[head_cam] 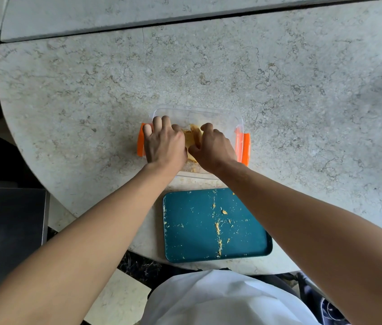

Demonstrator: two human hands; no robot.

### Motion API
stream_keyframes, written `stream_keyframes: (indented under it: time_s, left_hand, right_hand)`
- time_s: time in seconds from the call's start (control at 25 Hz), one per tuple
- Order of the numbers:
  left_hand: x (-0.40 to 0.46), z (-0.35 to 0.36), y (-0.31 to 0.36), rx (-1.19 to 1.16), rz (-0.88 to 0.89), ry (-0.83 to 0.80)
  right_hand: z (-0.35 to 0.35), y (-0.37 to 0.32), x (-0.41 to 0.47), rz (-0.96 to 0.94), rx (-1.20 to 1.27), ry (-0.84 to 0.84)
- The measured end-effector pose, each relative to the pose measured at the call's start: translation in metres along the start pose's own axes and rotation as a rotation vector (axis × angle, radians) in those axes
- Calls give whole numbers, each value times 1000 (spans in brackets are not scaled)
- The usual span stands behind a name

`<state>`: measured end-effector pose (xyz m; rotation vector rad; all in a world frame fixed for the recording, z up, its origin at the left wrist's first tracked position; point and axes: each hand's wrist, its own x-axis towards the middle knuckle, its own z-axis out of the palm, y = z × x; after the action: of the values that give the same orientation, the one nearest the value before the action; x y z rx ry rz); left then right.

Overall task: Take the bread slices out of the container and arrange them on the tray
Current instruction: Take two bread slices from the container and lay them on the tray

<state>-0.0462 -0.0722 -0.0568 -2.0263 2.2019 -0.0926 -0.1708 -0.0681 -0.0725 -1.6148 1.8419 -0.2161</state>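
A clear plastic container with orange side clips stands on the stone table, beyond the tray. Inside it lie yellowish bread slices, mostly hidden by my hands. My left hand rests over the container's left side, fingers curled on its rim, thumb toward the bread. Reaching inside, my right hand has its fingers closed on the bread. The dark teal tray sits near the table's front edge, holding only crumbs.
The round marble table stretches wide behind and to both sides of the container. A dark box or surface sits at lower left, off the table. A raised stone ledge runs along the back.
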Motion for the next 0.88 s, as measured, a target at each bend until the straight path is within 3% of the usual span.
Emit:
stream_keyframes:
  time_s: [0.32, 0.64, 0.76, 0.88]
  left_hand:
    - [12, 1, 4, 194, 65, -109]
    - [15, 0, 5, 216, 110, -111]
    - [13, 2, 8, 139, 89, -154]
    - [12, 0, 15, -103, 38, -167]
  right_hand:
    - [1, -2, 4, 67, 71, -63]
    - [3, -3, 4, 83, 117, -73]
    - [3, -2, 4, 81, 129, -69]
    - [0, 0, 4, 107, 184, -70]
